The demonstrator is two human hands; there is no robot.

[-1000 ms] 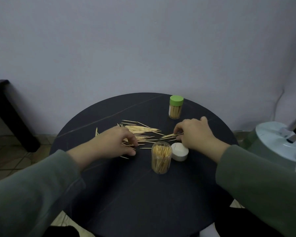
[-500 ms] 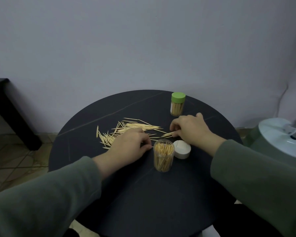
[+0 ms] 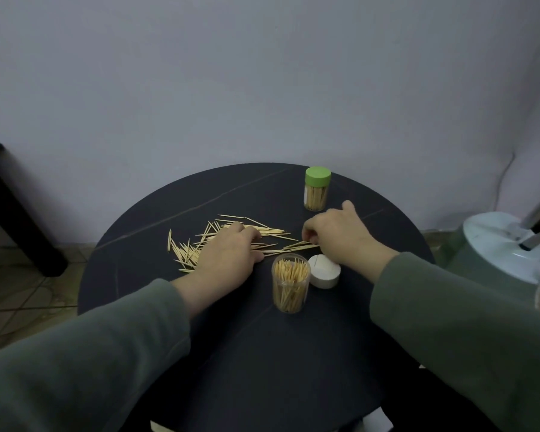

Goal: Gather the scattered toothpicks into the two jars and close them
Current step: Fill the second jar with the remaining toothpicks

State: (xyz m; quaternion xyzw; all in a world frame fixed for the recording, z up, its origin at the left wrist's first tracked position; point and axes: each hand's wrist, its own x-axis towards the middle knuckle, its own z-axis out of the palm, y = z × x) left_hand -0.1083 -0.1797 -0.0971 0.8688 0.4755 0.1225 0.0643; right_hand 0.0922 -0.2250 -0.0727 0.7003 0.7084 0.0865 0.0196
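Note:
Loose toothpicks (image 3: 186,254) lie scattered over the left middle of the round black table (image 3: 293,353). My left hand (image 3: 228,255) lies palm down on the pile, its fingers curled over toothpicks. My right hand (image 3: 335,236) pinches a small bunch of toothpicks (image 3: 300,244) against the table just behind the white lid (image 3: 324,272). Left of that lid stands the open clear jar (image 3: 290,286), upright and packed with toothpicks. At the back of the table is a second jar (image 3: 317,191), closed by a green lid and standing upright.
A pale green and white appliance (image 3: 496,251) stands off the table's right edge. A dark piece of furniture (image 3: 3,198) is on the tiled floor at the left. The wall rises right behind the table.
My left hand has slid right and forward onto the middle of the toothpick pile. My right hand has stayed on the bunch beside the white lid.

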